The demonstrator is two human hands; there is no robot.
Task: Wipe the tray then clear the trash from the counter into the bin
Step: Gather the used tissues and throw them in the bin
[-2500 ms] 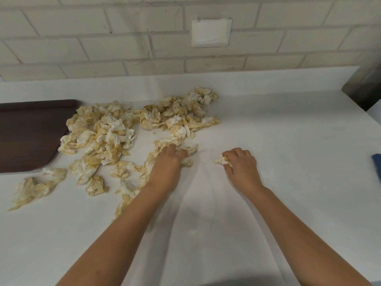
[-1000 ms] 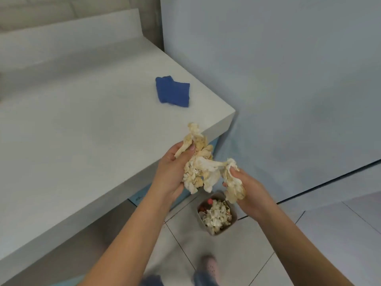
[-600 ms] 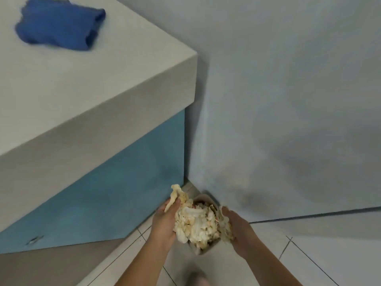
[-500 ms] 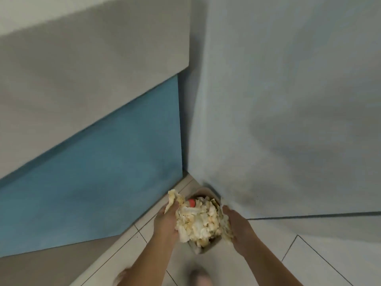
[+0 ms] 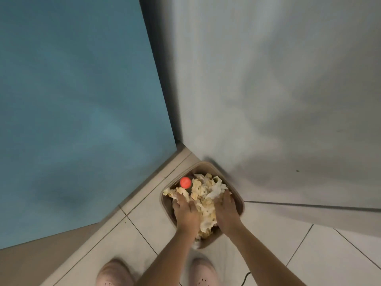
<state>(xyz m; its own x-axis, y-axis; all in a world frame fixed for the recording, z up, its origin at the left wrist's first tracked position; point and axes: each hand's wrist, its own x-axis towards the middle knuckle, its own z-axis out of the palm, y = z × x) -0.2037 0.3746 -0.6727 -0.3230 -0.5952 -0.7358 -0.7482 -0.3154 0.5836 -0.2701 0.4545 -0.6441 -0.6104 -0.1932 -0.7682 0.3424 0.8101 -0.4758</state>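
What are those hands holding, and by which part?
A crumpled paper wad in the bin: left hand on its left side, right hand on its right; gripping or just pressing, I cannot tell.

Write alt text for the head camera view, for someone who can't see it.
A person's left hand and right hand press a wad of crumpled yellow-stained paper tissues into a tan square bin on the tiled floor; the bin also holds a red round object.

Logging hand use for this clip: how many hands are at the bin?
2. The left hand rests on the crumpled paper in the bin, on its left; the right hand on its right. Neither is hidden.
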